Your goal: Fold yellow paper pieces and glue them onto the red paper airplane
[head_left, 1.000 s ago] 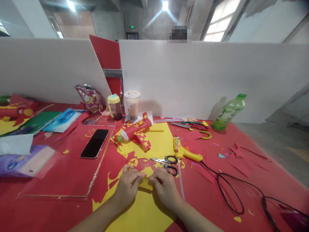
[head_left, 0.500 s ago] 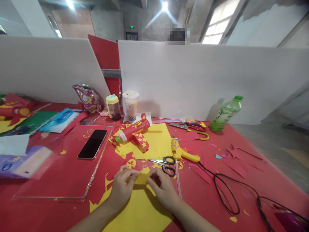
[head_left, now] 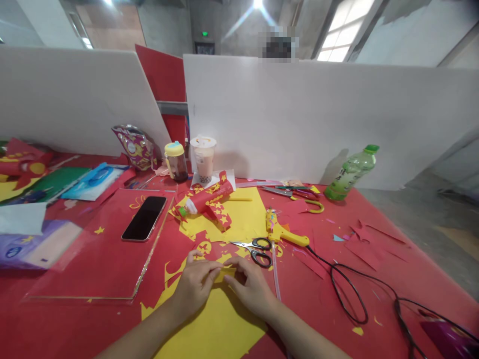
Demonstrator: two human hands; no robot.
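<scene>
Fingers of the left hand [head_left: 196,285] were clamped on the left end of a small, flat yellow strip [head_left: 225,273]; the right hand [head_left: 250,288] had its thumb and index finger bent about the other end, whether pinched tight could not be told. Strip was held just over a sheet. Around the 2 hands, largest first: smooth red tabletop [head_left: 377,324]; matte yellow sheet [head_left: 213,324] under the strip, its left edge jagged; beyond it, a red tube model [head_left: 209,200] with star-patterned fins and a green tip; yellow plastic glue gun [head_left: 288,236], black cord looped; scissors [head_left: 250,246] with slim metal blades and 2 black finger rings; lastly, a tiny yellow star [head_left: 99,230], left of a phone [head_left: 144,218].
</scene>
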